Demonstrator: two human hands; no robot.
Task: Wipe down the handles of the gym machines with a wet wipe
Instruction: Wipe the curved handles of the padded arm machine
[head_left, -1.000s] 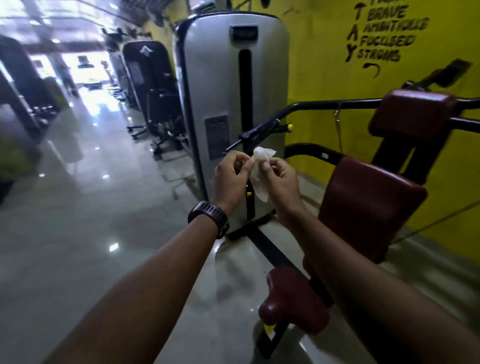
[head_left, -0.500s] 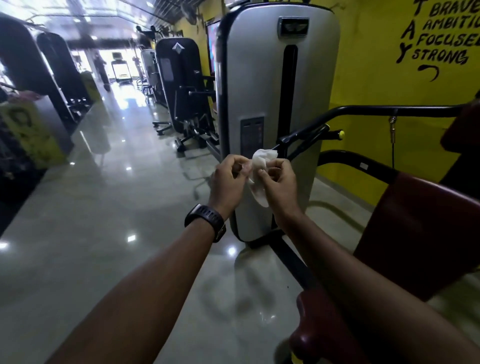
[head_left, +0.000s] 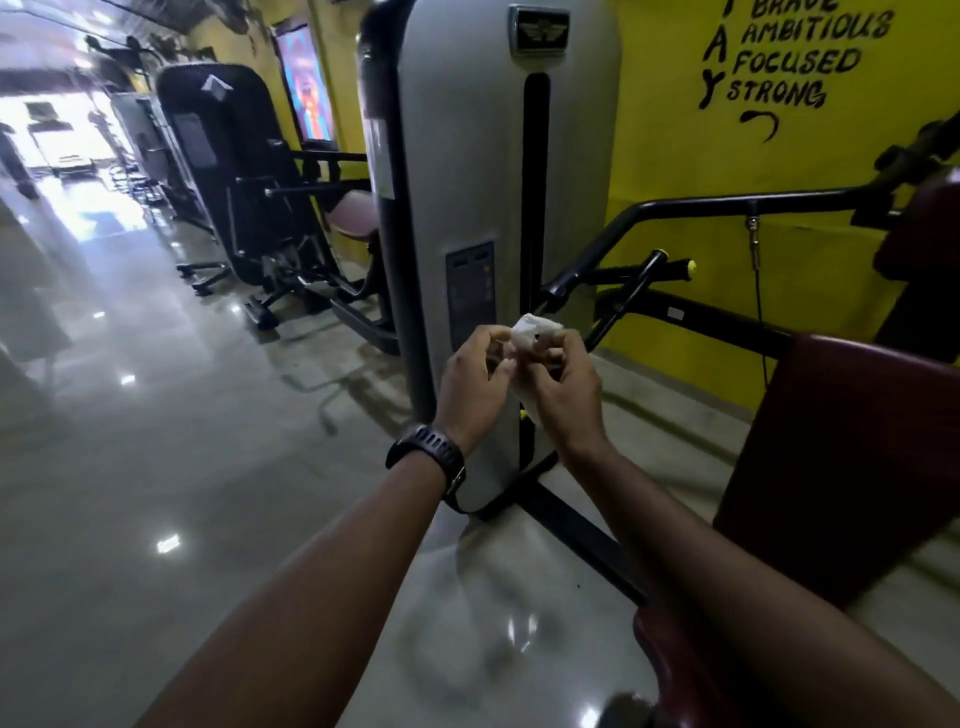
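Observation:
A crumpled white wet wipe (head_left: 535, 332) is held between both hands in front of the grey weight-stack tower (head_left: 467, 171). My left hand (head_left: 475, 382), with a black watch on its wrist, pinches the wipe's left side. My right hand (head_left: 563, 387) pinches its right side, and part of the wipe hangs down between the palms. Just behind and right of the hands, the machine's black handles (head_left: 641, 278) stick out, one tipped with a yellow cap. Neither hand touches a handle.
A dark red padded seat (head_left: 841, 452) and pad stand close on the right, with a black frame bar (head_left: 727, 202) above. A black machine (head_left: 234, 171) stands further back along the yellow wall (head_left: 675, 145). Glossy floor (head_left: 182, 441) stretches left.
The view has swung left and nearer to the grey tower. Both hands still work the wipe, which now looks more bunched up between the fingers.

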